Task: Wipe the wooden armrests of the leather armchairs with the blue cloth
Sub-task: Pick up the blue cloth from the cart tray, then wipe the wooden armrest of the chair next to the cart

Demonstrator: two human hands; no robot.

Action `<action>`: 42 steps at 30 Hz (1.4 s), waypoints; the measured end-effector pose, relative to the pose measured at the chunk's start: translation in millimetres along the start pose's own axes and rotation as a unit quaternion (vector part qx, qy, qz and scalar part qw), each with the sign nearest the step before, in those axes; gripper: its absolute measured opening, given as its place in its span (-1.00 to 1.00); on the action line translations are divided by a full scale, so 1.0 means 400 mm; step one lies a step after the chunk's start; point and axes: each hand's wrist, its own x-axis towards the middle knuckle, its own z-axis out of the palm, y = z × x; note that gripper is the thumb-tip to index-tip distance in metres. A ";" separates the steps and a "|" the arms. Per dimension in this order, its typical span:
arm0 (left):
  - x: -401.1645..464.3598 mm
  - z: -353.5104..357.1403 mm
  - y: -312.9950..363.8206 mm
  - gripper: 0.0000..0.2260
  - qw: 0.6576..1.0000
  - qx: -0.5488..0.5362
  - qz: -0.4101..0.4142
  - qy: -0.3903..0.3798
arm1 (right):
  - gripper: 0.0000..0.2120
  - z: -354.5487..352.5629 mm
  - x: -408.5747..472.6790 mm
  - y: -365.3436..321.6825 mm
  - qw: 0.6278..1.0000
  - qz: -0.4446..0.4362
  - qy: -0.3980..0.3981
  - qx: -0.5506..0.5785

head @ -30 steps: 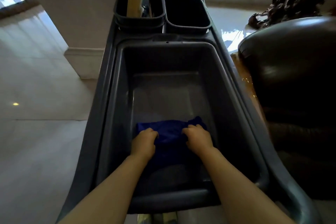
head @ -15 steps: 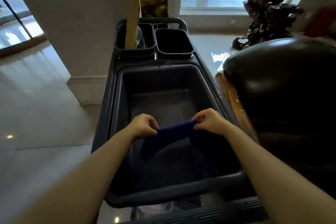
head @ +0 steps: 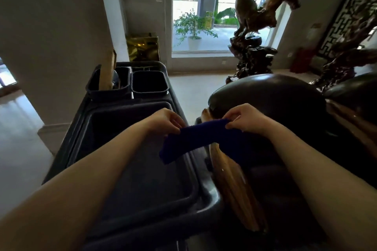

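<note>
The blue cloth (head: 195, 138) is stretched between both hands in the middle of the head view. My left hand (head: 165, 121) pinches its left end and my right hand (head: 244, 119) pinches its right end. It hangs over the gap between the cart and a dark leather armchair (head: 271, 96). The chair's glossy wooden armrest (head: 230, 175) runs toward me just below the cloth, under my right forearm. A second armchair (head: 350, 87) shows at the right edge with its own wooden armrest (head: 346, 116).
A dark grey cleaning cart with a deep tub (head: 130, 120) stands at the left, close against the armchair. Two small bins (head: 149, 91) sit at its far end, one holding a wooden handle (head: 106, 71). A carved wooden sculpture (head: 255, 32) stands by the window. A pillar stands left.
Both hands lifted the blue cloth out of the cart tub and carried it up and to the right, over the armchair's wooden armrest. The view tilted up.
</note>
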 end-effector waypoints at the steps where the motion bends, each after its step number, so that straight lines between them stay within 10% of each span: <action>1: 0.012 0.030 0.036 -0.79 1.000 0.006 0.005 0.007 | -0.80 -0.033 -0.018 0.030 1.000 -0.003 -0.003 -0.003; 13: 0.177 0.475 0.229 -0.79 0.996 0.024 -0.028 0.075 | -0.76 -0.161 -0.125 0.475 0.999 0.039 -0.024 0.013; 35: 0.557 1.145 -0.270 -0.80 0.976 -0.010 -0.219 -0.015 | -0.81 0.392 0.065 1.240 0.962 0.121 -0.231 0.086; 42: 0.567 1.269 -0.351 -0.72 0.976 0.038 -0.157 0.144 | -0.76 0.560 0.040 1.324 0.996 0.072 -0.015 0.042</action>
